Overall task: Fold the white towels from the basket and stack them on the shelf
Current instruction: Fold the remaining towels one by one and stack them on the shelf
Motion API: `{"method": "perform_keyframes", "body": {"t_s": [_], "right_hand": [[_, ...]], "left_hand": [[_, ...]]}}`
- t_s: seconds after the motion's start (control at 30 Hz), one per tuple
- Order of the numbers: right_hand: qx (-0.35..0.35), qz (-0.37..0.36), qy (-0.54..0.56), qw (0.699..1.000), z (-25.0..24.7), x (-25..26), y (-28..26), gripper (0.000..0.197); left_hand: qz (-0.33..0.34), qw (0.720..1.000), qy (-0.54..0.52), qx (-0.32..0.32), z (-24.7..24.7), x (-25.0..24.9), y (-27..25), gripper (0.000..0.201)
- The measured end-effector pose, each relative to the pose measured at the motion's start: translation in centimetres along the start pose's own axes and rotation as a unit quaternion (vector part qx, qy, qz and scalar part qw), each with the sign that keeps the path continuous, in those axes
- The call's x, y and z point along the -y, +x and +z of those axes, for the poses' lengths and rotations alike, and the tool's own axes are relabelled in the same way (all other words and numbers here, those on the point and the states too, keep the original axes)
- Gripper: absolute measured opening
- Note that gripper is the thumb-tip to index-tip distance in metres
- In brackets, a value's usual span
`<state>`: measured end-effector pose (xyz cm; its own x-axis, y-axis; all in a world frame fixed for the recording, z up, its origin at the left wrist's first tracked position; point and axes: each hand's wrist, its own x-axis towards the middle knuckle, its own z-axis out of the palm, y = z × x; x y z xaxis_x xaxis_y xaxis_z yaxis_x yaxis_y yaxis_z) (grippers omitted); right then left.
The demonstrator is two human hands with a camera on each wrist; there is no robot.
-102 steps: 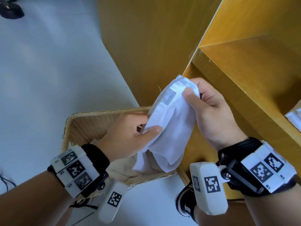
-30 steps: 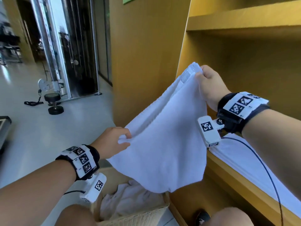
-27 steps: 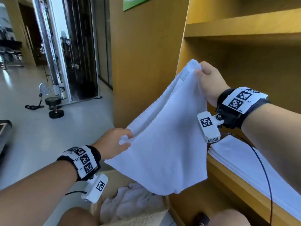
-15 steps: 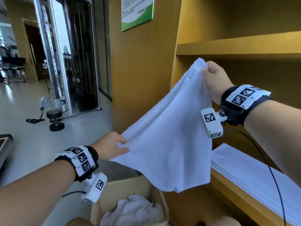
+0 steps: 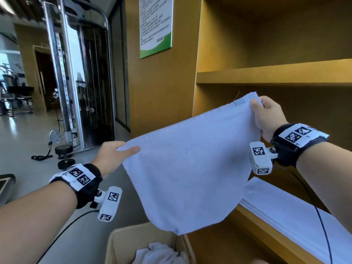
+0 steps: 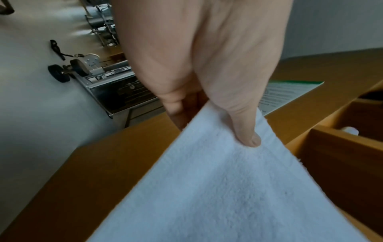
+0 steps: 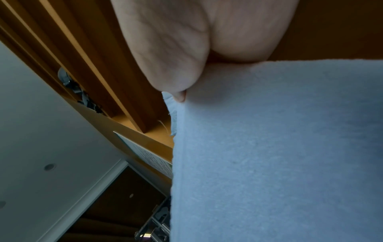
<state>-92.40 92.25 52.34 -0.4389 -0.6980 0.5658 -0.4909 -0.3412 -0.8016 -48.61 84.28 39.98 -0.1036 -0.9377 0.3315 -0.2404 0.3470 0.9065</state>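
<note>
A white towel hangs spread out in the air between both hands, its lower edge sagging above the basket. My left hand pinches its lower left corner, thumb on the near side; the left wrist view shows the thumb pressed on the towel. My right hand pinches the upper right corner, higher and closer to the shelf. In the right wrist view the towel fills the right half below the hand. Crumpled white towels lie in the basket.
Folded white towels are stacked on the lower shelf board at the right. The yellow wooden shelf unit stands straight ahead, with a green-edged notice on its side panel. A metal gym machine and weights stand on the floor at left.
Both hands have pulled apart, drawing the towel's top edge taut and nearly flat. The left hand has risen; the view has tilted upward, showing less of the basket.
</note>
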Motion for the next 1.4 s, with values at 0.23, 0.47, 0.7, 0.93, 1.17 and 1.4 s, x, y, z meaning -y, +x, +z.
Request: {"method": "perform_keyframes", "body": {"t_s": [0.23, 0.47, 0.7, 0.93, 1.17, 1.4], "right_hand": [[-0.038, 0.027, -0.014, 0.999, -2.2, -0.9, -1.1, 0.025], [-0.054, -0.009, -0.055, 0.997, -3.8, -0.5, -2.2, 0.018], [0.100, -0.027, 0.020, 0.994, -1.6, 2.3, -5.1, 0.031], [0.277, 0.036, -0.004, 0.960, 1.6, 4.6, -7.3, 0.072], [0.389, 0.046, -0.018, 0.920, 3.5, 4.0, -8.7, 0.032], [0.296, 0.020, -0.027, 0.955, 2.3, 4.1, -8.3, 0.024]], "left_hand": [[-0.019, 0.990, -0.119, -0.074, 1.1, -4.3, 0.3, 0.038], [0.015, 0.991, -0.122, -0.051, 2.3, -8.6, 0.6, 0.014], [0.067, 0.988, -0.134, -0.038, 7.4, -12.7, 0.6, 0.015], [0.082, 0.984, -0.151, 0.057, 11.6, -15.4, -0.2, 0.014], [0.106, 0.974, -0.160, 0.120, 14.3, -16.0, -1.6, 0.025], [0.076, 0.956, -0.230, 0.168, 14.1, -15.5, -1.6, 0.036]]}}
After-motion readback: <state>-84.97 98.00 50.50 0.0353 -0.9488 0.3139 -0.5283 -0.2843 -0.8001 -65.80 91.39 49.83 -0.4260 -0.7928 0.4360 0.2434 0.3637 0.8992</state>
